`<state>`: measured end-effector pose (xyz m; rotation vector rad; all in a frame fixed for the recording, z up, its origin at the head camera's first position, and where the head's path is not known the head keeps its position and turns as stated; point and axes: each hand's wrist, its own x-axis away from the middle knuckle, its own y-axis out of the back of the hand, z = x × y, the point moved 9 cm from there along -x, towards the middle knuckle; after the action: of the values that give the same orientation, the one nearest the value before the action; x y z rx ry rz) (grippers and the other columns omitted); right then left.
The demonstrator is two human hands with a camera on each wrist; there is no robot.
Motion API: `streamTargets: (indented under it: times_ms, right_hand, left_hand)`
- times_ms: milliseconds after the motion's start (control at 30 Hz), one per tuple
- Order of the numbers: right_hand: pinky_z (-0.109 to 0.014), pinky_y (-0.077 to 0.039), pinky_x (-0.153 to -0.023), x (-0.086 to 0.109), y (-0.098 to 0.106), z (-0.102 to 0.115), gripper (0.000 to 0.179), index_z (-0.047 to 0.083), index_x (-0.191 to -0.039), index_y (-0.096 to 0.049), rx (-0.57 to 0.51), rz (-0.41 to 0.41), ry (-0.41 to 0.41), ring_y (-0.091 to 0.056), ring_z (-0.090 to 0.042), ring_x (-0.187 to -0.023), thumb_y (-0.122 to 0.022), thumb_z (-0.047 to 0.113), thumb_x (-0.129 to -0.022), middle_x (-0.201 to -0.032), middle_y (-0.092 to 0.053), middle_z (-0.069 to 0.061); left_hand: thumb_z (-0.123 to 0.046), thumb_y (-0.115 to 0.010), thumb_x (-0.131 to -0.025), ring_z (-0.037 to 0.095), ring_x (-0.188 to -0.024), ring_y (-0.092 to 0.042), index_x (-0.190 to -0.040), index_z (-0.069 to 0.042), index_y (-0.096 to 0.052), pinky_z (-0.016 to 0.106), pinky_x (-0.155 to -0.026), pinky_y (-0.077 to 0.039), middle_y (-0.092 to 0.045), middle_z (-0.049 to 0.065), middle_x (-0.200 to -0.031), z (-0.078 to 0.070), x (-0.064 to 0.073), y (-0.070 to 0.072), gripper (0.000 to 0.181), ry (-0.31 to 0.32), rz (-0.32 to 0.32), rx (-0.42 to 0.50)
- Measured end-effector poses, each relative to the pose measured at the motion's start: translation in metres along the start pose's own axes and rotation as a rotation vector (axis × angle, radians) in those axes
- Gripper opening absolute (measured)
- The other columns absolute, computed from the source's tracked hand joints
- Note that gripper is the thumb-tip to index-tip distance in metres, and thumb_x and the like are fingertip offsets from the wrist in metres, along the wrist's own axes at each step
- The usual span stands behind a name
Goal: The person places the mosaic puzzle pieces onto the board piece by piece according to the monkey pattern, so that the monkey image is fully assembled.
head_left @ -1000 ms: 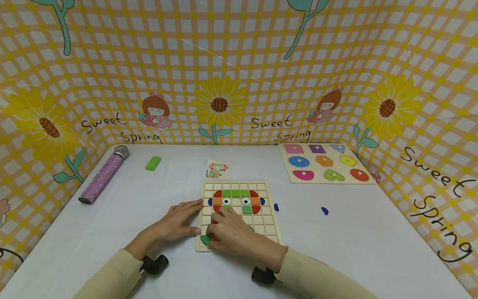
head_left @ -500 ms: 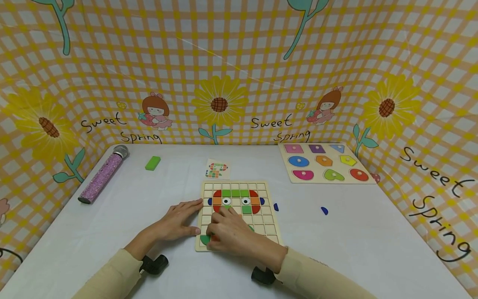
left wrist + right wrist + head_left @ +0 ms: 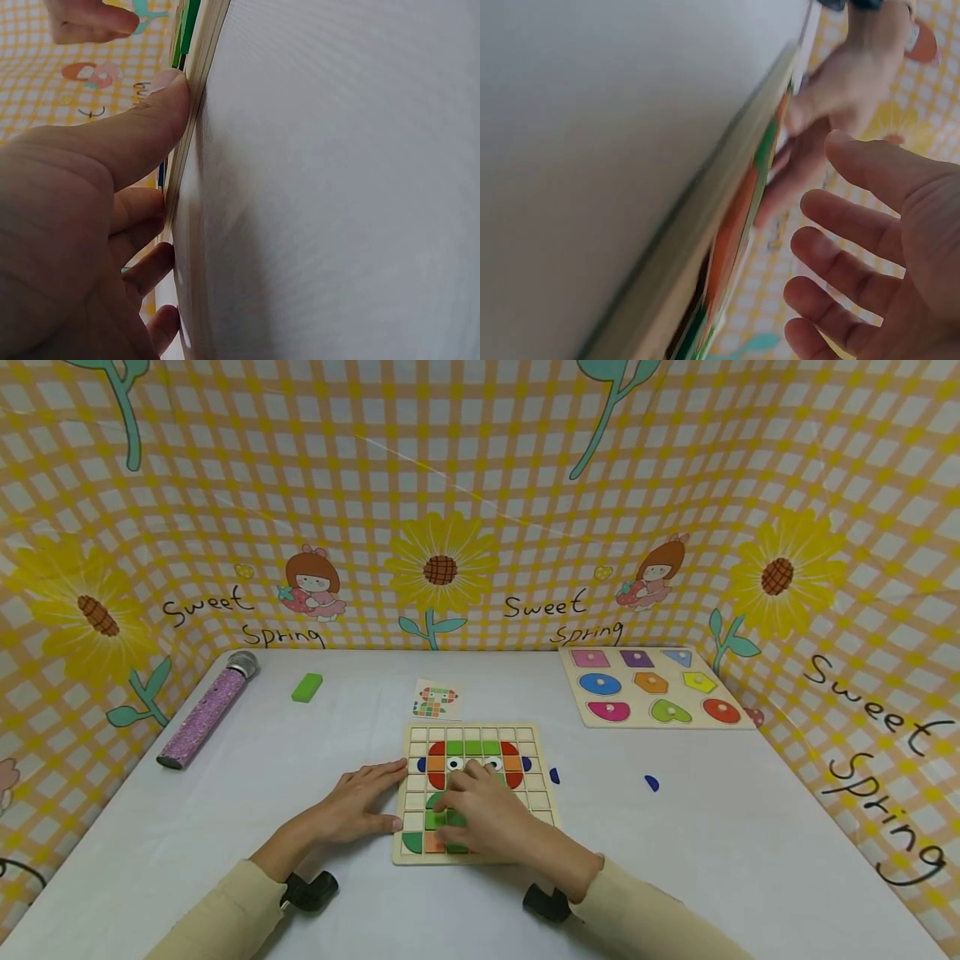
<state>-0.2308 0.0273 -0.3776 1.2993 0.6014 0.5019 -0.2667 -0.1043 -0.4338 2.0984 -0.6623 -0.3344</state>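
A wooden grid board lies on the table with red, orange, green, blue and eye pieces set in its squares. My left hand rests flat beside it, fingertips and thumb against the left edge; the left wrist view shows the thumb touching that edge. Over the middle of the board hovers my right hand, hiding several squares. Its fingers are loosely spread and hold nothing in the right wrist view, apart from the board. A green quarter-round piece sits in the lower left corner.
Right of the board lie two blue half-round pieces, one close by and another farther off. Behind it is a picture card. A green block and glittery microphone lie left; a shape puzzle lies back right.
My right hand has lifted off the lower left of the board and shifted right, uncovering green and orange pieces there. The left hand stays where it was.
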Motion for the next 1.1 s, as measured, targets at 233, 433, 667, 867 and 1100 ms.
streamTargets:
  times_ms: [233,433,667,867,1100]
  right_hand:
    - [-0.032,-0.039,-0.078,0.023,0.019,-0.048,0.024,0.018,-0.091,-0.075,-0.024,-0.107,-0.121,-0.043,-0.013,-0.089,-0.078,0.036,-0.075,-0.090,-0.062,0.005]
    - [-0.031,-0.036,-0.076,0.051,0.029,-0.095,0.026,0.017,-0.095,-0.074,-0.018,-0.111,-0.222,-0.043,-0.013,-0.088,-0.078,0.033,-0.075,-0.092,-0.062,0.003]
    - [-0.035,-0.040,-0.079,0.089,0.043,-0.148,0.028,0.016,-0.101,-0.073,-0.058,-0.131,-0.285,-0.046,-0.015,-0.094,-0.078,0.027,-0.076,-0.095,-0.063,0.001]
    - [-0.040,-0.044,-0.080,0.123,0.051,-0.190,0.028,0.013,-0.102,-0.072,-0.057,-0.123,-0.331,-0.048,-0.019,-0.096,-0.077,0.025,-0.077,-0.098,-0.063,-0.001]
    - [-0.038,-0.046,-0.077,0.155,0.056,-0.229,0.032,0.012,-0.105,-0.071,-0.035,-0.099,-0.377,-0.047,-0.019,-0.094,-0.078,0.023,-0.076,-0.097,-0.063,-0.002]
  left_hand:
    - [-0.037,-0.068,-0.084,0.036,-0.141,-0.027,-0.145,-0.005,-0.036,0.061,-0.105,-0.023,-0.030,0.011,-0.155,-0.001,0.001,0.001,0.075,0.007,-0.004,-0.001]
    - [-0.037,-0.069,-0.084,0.035,-0.141,-0.027,-0.145,-0.006,-0.036,0.061,-0.106,-0.021,-0.029,0.010,-0.155,0.000,0.001,0.000,0.076,0.013,-0.004,0.004]
    - [-0.037,-0.069,-0.084,0.035,-0.141,-0.027,-0.145,-0.007,-0.036,0.062,-0.106,-0.021,-0.029,0.010,-0.155,0.000,0.001,0.000,0.076,0.013,-0.004,0.005]
    - [-0.036,-0.069,-0.084,0.035,-0.141,-0.026,-0.146,-0.007,-0.036,0.061,-0.107,-0.021,-0.029,0.010,-0.155,0.000,0.001,0.001,0.075,0.008,-0.004,0.010]
    - [-0.036,-0.069,-0.084,0.035,-0.141,-0.026,-0.145,-0.007,-0.036,0.061,-0.108,-0.020,-0.029,0.010,-0.155,0.000,0.001,0.000,0.076,0.015,-0.001,0.012]
